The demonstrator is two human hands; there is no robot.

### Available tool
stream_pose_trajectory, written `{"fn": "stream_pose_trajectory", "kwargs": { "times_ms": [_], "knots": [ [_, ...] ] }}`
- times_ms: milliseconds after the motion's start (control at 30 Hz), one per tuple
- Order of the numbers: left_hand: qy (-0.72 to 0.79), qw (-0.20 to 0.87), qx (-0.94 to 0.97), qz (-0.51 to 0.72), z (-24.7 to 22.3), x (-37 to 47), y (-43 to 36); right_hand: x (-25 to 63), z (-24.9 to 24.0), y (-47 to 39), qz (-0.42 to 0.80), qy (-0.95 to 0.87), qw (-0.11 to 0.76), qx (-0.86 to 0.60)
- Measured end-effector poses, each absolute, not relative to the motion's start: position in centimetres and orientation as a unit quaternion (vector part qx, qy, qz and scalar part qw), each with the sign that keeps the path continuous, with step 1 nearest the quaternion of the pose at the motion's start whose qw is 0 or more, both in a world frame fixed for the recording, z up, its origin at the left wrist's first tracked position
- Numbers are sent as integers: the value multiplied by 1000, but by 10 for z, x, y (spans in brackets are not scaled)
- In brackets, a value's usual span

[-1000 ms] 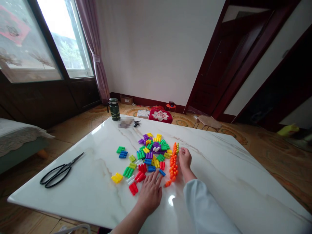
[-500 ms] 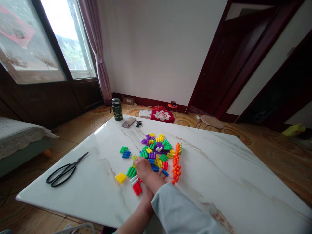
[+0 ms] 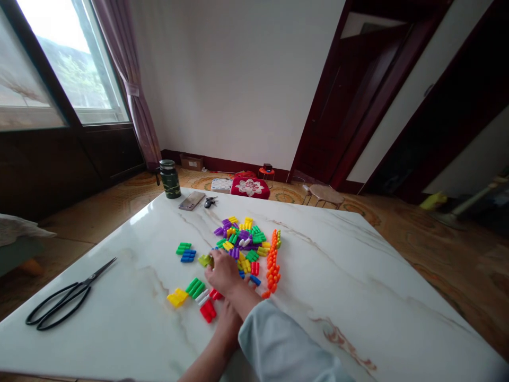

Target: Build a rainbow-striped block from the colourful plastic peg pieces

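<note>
My right hand (image 3: 224,271), in a light blue sleeve, reaches across my left arm. Its fingers are closed on a yellow-green block piece (image 3: 205,260) at the left side of a colourful block pile (image 3: 243,242). Beneath it lies my left hand (image 3: 234,312), largely covered; its fingertips barely show near a blue piece (image 3: 255,279). Left of the hands are green blocks (image 3: 195,287), a white piece (image 3: 202,297), red blocks (image 3: 208,311) and yellow blocks (image 3: 177,297). An orange row of joined blocks (image 3: 272,262) stands right of the pile.
Black scissors (image 3: 71,300) lie at the table's left. Green blocks (image 3: 183,248) and blue blocks (image 3: 188,256) sit left of the pile. Toward the far edge are a camouflage bottle (image 3: 170,180), a phone (image 3: 192,201) and keys (image 3: 210,202). Stools stand beyond the marble table (image 3: 358,297).
The view has turned right, so the table and its objects appear farther left. My right hand has shifted slightly away from the green blocks with the yellow-green piece. My left hand stays beneath it.
</note>
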State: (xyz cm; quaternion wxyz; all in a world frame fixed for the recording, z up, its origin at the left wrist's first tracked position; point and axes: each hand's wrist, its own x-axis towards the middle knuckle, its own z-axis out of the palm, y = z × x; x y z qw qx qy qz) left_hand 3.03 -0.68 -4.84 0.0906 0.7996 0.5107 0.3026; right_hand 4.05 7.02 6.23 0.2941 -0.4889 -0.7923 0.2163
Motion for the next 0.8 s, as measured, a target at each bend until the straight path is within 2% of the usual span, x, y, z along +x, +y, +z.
{"fn": "stream_pose_trajectory", "kwargs": {
  "times_ms": [167, 233, 367, 533, 800],
  "knots": [
    [528, 44, 809, 255, -25, 29, -16, 116, 65, 83, 294, -620, 489, -538],
    [534, 38, 809, 245, -20, 31, -17, 154, 58, 88, 245, -559, 521, -597],
    [540, 37, 809, 229, -18, 32, -17, 220, 34, 86, 171, -511, 506, -674],
    [537, 43, 811, 228, -14, 31, -17, 248, 6, 74, 118, -522, 427, -729],
    [541, 40, 811, 219, -14, 31, -17, 254, 17, 85, 80, -561, 328, -756]
  ]
}}
